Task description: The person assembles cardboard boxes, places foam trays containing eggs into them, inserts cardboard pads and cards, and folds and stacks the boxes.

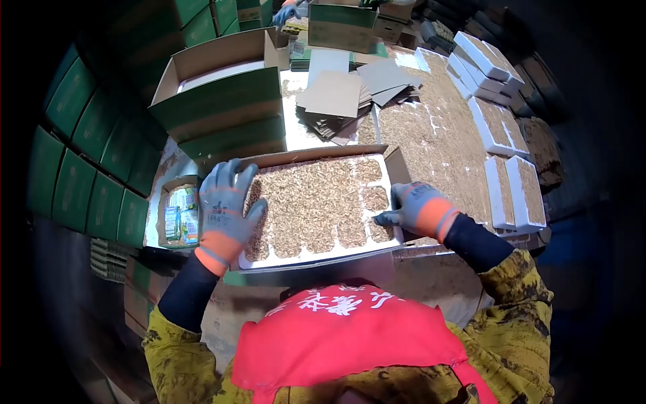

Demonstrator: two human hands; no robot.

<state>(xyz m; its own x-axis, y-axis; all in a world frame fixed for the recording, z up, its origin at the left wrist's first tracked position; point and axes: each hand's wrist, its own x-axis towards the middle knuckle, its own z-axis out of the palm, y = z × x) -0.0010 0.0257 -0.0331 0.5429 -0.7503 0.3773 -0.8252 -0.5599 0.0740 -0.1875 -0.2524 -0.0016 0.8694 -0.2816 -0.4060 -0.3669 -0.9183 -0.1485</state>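
Note:
A white foam tray [323,258] filled with straw-coloured husks sits inside an open cardboard box [303,159] in front of me. My left hand [227,202], in a grey glove with an orange cuff, grips the tray's left side, its thumb over the husks. At the opposite end, my right hand [416,207] is closed over the tray's right edge, fingertips reaching in over the rim. The undersides of both grips are hidden. Beside my left hand stands a small box [192,182] holding blue-and-green printed packets [182,219].
Behind are an open green carton [222,101] and stacked cardboard sheets [333,94]. Green cartons [74,161] line the left. White foam trays [494,124] stand at right beside husk-covered trays [437,135]. A co-worker's gloved hand [286,13] shows at the far side.

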